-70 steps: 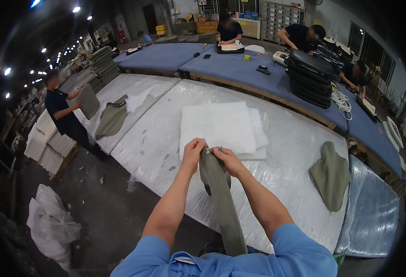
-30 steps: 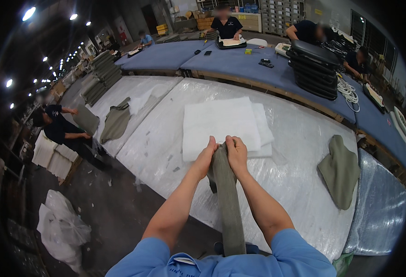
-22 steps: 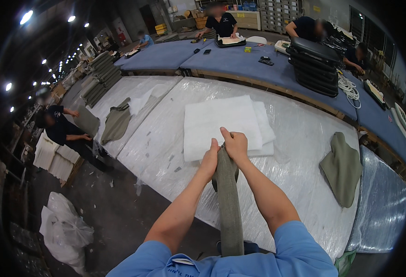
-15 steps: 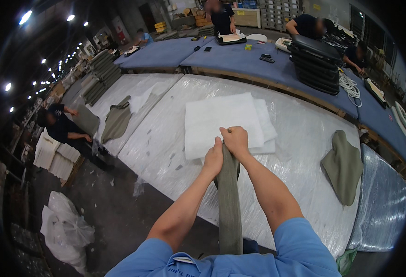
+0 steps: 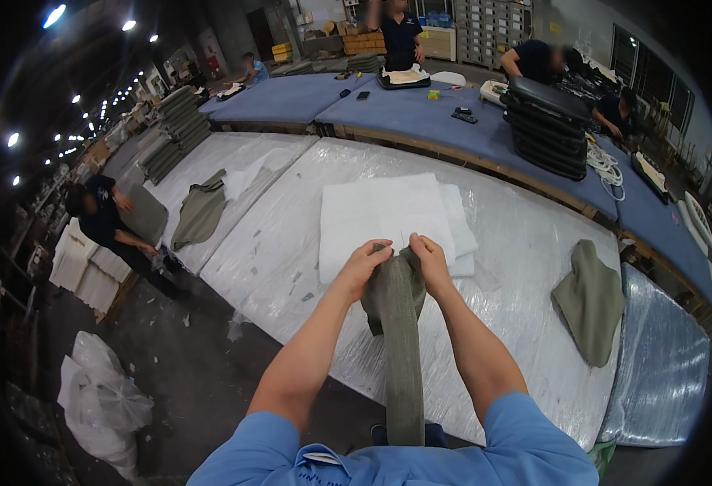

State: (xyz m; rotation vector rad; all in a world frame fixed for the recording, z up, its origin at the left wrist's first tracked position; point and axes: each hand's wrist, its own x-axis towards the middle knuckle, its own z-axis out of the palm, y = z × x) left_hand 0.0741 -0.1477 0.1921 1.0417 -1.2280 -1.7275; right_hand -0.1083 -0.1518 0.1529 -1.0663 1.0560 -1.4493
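Note:
An olive-grey fabric cover (image 5: 404,340) hangs from my two hands down toward my body, its long strip falling past the table's near edge. My left hand (image 5: 362,269) is closed on the left side of its upper edge. My right hand (image 5: 431,262) pinches the right side, a short gap away from the left. What looks like a thin loose thread sticks up between them. Just beyond my hands, a stack of white padding sheets (image 5: 380,206) lies on the plastic-covered table (image 5: 283,235), partly hidden behind my fingers.
Another olive-grey cover (image 5: 589,304) lies at the right, and one more (image 5: 199,212) at the left. Behind runs a blue worktable (image 5: 453,134) with a stack of black cushions (image 5: 546,130). A co-worker (image 5: 113,219) stands at left, others farther back. A plastic bag (image 5: 101,397) rests on the floor.
My hands, together on the cover before, have drawn apart and come slightly nearer to me. The cover's upper part is now spread between them.

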